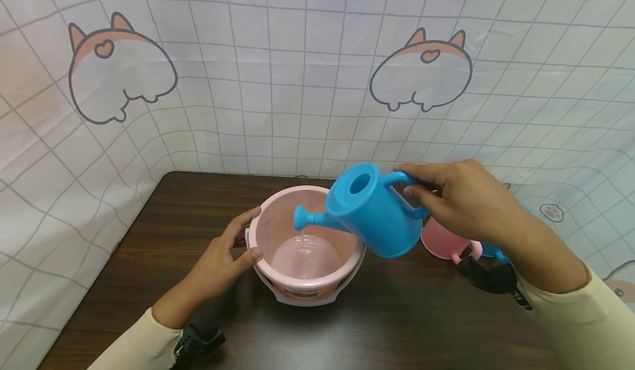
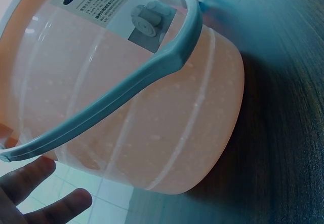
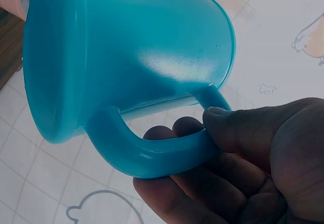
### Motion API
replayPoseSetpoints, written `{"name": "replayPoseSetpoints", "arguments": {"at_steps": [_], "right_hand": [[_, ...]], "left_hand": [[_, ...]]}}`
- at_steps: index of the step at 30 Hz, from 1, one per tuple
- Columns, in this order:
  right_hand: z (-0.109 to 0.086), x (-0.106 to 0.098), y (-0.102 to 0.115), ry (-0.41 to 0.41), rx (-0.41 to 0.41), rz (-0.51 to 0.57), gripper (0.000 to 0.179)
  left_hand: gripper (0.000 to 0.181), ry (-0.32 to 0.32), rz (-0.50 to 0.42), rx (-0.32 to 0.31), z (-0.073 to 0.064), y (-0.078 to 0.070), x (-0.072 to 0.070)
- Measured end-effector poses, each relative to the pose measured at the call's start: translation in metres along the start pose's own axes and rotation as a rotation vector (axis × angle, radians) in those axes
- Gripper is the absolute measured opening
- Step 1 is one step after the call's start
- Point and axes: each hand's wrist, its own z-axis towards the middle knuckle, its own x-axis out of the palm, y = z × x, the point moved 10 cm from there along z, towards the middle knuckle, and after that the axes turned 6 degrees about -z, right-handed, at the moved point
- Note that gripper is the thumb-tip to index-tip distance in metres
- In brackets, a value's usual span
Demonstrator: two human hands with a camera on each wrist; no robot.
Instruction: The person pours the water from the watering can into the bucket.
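The bucket (image 1: 305,283) stands on the counter (image 1: 421,315), before the hanging cloth (image 1: 297,83), with the left grip (image 1: 218,262) at its left side. The watering can (image 1: 379,215) is over the bucket's right side, spout (image 1: 324,220) above its mouth, right grip (image 1: 453,193) at the can's right. Farther right stands a cup (image 1: 440,240).

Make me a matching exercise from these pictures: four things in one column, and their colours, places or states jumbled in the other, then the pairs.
Column one:
1. Watering can
2. Bucket
3. Left hand
4. Tabletop

Column two:
A. Touching the bucket's rim
B. Dark brown, with wood grain
C. Blue and tilted, held by its handle
D. Pale pink and upright

Right pairs: 1-C, 2-D, 3-A, 4-B.
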Motion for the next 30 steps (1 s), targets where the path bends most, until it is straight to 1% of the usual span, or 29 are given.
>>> {"name": "replayPoseSetpoints", "arguments": {"at_steps": [7, 21, 25, 30], "right_hand": [[0.0001, -0.0009, 0.0004, -0.011, -0.017, 0.003, 0.040], [-0.0005, -0.0004, -0.0004, 0.001, -0.003, 0.001, 0.041], [-0.0003, -0.0008, -0.0010, 0.000, 0.000, 0.004, 0.041], [0.0000, -0.0012, 0.0003, -0.006, -0.015, 0.005, 0.041]], "left_hand": [[0.069, 0.001, -0.001, 0.002, 0.0000, 0.0007, 0.0001], [0.070, -0.002, -0.003, 0.008, 0.0000, -0.0005, 0.0006], [0.069, 0.000, -0.002, 0.003, 0.0002, -0.0009, 0.0008], [0.069, 0.000, -0.001, -0.006, 0.0001, -0.0003, 0.0008]]}}
